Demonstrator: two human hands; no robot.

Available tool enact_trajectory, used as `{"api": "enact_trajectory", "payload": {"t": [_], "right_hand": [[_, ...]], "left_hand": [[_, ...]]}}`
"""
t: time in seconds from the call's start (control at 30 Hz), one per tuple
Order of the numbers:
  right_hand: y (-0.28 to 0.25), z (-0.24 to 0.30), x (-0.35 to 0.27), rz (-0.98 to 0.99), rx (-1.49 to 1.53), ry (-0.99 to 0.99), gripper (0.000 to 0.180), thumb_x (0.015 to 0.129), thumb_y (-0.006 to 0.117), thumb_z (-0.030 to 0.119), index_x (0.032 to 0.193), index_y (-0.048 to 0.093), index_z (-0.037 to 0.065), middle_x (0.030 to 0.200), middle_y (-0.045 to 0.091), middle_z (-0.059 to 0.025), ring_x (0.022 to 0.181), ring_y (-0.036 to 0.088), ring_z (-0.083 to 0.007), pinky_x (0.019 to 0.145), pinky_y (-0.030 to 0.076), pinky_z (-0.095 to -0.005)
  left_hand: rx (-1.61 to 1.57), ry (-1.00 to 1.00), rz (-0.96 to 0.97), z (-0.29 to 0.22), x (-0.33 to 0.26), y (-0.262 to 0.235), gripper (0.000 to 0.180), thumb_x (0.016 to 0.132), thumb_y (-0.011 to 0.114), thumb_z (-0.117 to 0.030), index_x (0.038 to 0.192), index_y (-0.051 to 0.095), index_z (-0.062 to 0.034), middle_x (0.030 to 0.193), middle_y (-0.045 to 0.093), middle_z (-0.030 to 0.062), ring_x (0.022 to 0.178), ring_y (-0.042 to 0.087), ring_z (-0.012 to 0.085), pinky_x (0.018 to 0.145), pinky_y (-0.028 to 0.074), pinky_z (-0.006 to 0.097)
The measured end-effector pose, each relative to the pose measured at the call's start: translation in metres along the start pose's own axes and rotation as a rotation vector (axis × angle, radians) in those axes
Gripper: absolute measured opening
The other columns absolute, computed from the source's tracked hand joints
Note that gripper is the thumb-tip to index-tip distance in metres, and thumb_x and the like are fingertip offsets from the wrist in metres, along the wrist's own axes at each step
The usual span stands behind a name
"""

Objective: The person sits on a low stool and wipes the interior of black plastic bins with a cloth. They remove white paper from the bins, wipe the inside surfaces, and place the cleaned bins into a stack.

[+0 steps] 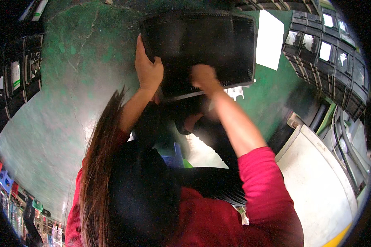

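Observation:
A black plastic crate (pixel 206 45) lies tilted in front of me, its dark inside facing up. My left hand (pixel 149 71) grips the crate's left side, thumb over the rim and fingers along the wall. Over the near part of the crate is my right hand (pixel 204 77), slightly blurred. Its fingers look curled in, and whatever they may hold is hidden. The bottom of the crate is too dark for me to make out any contents.
A white sheet (pixel 270 41) lies on the green floor (pixel 76 82) right of the crate. Stacked black crates (pixel 325 53) with white labels stand at the far right, and more crates (pixel 22 74) at the left. A pale board (pixel 317 173) is close on my right.

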State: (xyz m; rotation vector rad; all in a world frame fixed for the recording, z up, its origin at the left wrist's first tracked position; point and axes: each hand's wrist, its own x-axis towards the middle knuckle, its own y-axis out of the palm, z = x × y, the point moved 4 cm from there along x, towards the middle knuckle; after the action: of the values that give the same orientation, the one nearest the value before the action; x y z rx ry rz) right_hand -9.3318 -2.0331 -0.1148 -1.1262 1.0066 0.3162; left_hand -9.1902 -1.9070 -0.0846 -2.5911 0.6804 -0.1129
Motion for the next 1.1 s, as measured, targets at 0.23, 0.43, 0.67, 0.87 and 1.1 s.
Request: {"api": "enact_trajectory", "payload": {"t": [0.23,0.43,0.67,0.87,1.1], "right_hand": [[0.022,0.020,0.002,-0.041,0.110,-0.054,0.021,0.077,0.054,0.018,0.086,0.069,0.006,0.089,0.066,-0.0183,0.082,0.065,-0.0346,0.072,0.053,-0.0462],[-0.013,-0.125,-0.022,-0.134,-0.179,0.207,0.021,0.081,0.053,0.017,0.087,0.070,0.007,0.091,0.067,-0.0156,0.085,0.066,-0.0300,0.070,0.054,-0.0432],[0.002,0.054,0.004,0.037,0.142,-0.083,0.018,0.076,0.056,0.010,0.087,0.067,0.000,0.091,0.065,-0.0224,0.088,0.064,-0.0357,0.073,0.051,-0.0454],[-0.006,-0.092,-0.013,0.011,0.084,0.238,0.025,0.076,0.056,0.012,0.098,0.067,0.007,0.098,0.064,-0.0192,0.094,0.061,-0.0356,0.080,0.049,-0.0434],[0.019,-0.019,0.019,-0.006,0.541,0.140,0.030,0.079,0.059,0.019,0.100,0.064,-0.002,0.099,0.062,-0.0246,0.093,0.061,-0.0389,0.078,0.049,-0.0437]], "left_hand": [[-0.011,-0.021,0.022,0.002,0.000,0.001,0.076,0.070,0.052,0.007,0.140,0.024,-0.0014,0.136,0.038,0.0254,0.126,0.038,0.0394,0.105,0.031,0.039],[-0.109,-0.032,0.001,-0.006,0.002,-0.004,0.075,0.070,0.051,0.008,0.139,0.025,-0.0016,0.134,0.039,0.0249,0.124,0.040,0.0381,0.104,0.032,0.039],[0.030,0.082,-0.040,-0.004,-0.002,-0.004,0.074,0.070,0.053,0.009,0.139,0.027,-0.0022,0.133,0.041,0.0235,0.122,0.042,0.0379,0.103,0.034,0.039],[-0.050,-0.028,0.261,0.005,0.063,0.000,0.072,0.074,0.060,-0.001,0.139,0.028,-0.0073,0.131,0.044,0.0234,0.122,0.043,0.0374,0.102,0.035,0.037],[0.475,0.536,-0.376,-0.062,0.121,-0.033,0.081,0.079,0.066,-0.044,0.142,0.024,-0.0154,0.141,0.028,0.0207,0.134,0.018,0.0429,0.092,0.016,0.075]]}}
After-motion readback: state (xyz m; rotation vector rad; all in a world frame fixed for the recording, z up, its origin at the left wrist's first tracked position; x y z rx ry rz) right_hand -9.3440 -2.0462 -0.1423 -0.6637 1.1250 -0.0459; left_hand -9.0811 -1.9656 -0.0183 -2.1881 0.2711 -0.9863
